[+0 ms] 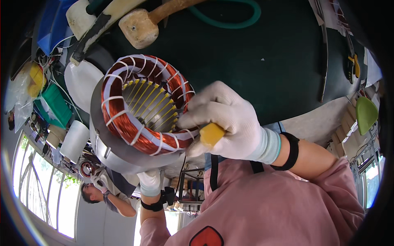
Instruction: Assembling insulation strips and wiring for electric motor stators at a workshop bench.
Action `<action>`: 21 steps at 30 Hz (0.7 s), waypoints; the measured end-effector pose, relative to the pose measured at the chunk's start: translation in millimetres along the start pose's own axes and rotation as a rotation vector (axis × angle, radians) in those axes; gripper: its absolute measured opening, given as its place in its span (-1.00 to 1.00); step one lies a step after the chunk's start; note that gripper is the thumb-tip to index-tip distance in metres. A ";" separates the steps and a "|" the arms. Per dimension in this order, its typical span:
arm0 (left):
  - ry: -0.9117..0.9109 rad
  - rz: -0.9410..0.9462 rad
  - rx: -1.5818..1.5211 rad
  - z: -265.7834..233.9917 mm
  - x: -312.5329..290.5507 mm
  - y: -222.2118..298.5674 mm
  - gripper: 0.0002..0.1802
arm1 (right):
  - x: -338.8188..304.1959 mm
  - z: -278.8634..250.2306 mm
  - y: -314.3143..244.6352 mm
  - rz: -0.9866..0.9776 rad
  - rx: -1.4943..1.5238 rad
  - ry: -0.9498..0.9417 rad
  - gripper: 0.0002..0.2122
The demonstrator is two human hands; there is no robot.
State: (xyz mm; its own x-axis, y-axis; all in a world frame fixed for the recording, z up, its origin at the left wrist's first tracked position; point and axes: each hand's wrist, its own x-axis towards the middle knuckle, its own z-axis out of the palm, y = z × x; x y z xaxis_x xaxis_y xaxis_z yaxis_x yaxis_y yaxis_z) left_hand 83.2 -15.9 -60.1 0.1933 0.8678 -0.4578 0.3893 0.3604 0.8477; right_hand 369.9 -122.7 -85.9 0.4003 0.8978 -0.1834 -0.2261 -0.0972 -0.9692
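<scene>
A motor stator [119, 151] sits tilted on the dark green table, its steel body grey. Its ring of copper windings [135, 133] is bound with white cord over a white band, and yellow strips line the slots of the bore. My right hand [230, 121], in a white glove, is at the near right of the windings, its fingers curled. From that grip sticks out a yellow block-like handle [212, 134]; the rest of it is hidden. Below the stator's near side is my gloved left hand [150, 182], its fingers out of sight behind the steel body.
A wooden mallet [139, 28], a white-headed mallet [80, 18] and a green hose loop [230, 24] lie beyond the stator. Yellow-handled pliers [353, 65] rest at the right. At left stand a white roll [75, 141] and a green bin [54, 106]. Another person [102, 194] works at lower left.
</scene>
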 end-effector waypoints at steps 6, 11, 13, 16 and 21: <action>-0.084 0.041 -0.125 7.4 -23.2 6.2 -0.18 | 4.7 12.1 0.3 -0.072 -0.025 0.033 -0.58; -0.077 -0.015 -0.119 22.6 -49.9 39.9 -0.16 | -30.5 16.3 -27.2 0.174 -0.097 0.032 -0.62; -0.064 -0.148 -0.124 19.0 -64.4 50.2 -0.18 | -47.6 13.3 -39.1 0.249 -0.115 0.016 -0.67; -0.293 -0.246 -0.143 10.6 -65.7 67.5 -0.30 | -55.3 1.8 -50.4 0.296 -0.069 -0.060 -0.60; -0.277 -0.315 -0.253 -20.4 -36.8 66.5 -0.31 | -50.0 -17.3 -9.2 0.102 -0.231 -0.061 -0.54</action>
State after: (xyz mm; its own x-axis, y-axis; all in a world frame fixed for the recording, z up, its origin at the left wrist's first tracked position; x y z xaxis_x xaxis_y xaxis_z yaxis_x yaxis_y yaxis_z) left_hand 83.5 -16.9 18.6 0.3470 0.5916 -0.7277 0.2427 0.6928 0.6790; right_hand 367.3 -174.1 -70.7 0.3295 0.9020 -0.2790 -0.0514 -0.2779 -0.9592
